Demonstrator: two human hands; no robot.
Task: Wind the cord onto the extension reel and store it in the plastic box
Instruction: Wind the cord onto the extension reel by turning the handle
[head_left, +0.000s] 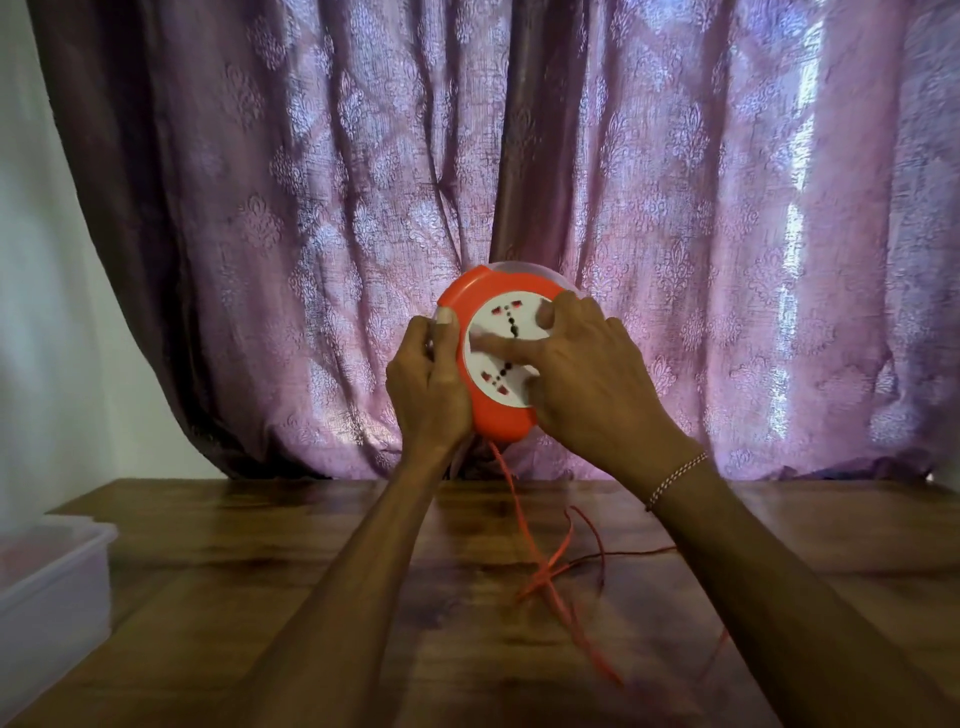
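**Reel held up over the table, cord mostly loose**

I have the extension reel (498, 358) lifted clear of the table (291, 582), above its far edge and in front of the curtain (675, 208). My left hand (426, 384) wraps the orange rim on the left side, thumb over the front. My right hand (587, 379) lies across the white socket face with fingers spread and pressing on it; I judge it is placed to turn that face.

The reel looks like a rigid plastic shell, light enough for one hand, smooth and a little slippery, so the rim is the place to hold it. The cord (540, 577) is thin, limp and orange; it drops from the reel's lower edge and lies in loose crossing loops near the middle of the table, running off toward the right edge. It will likely snag on itself if pulled fast.

The plastic box (47, 587) sits at the table's left edge, open-topped; I cannot tell what, if anything, is inside.
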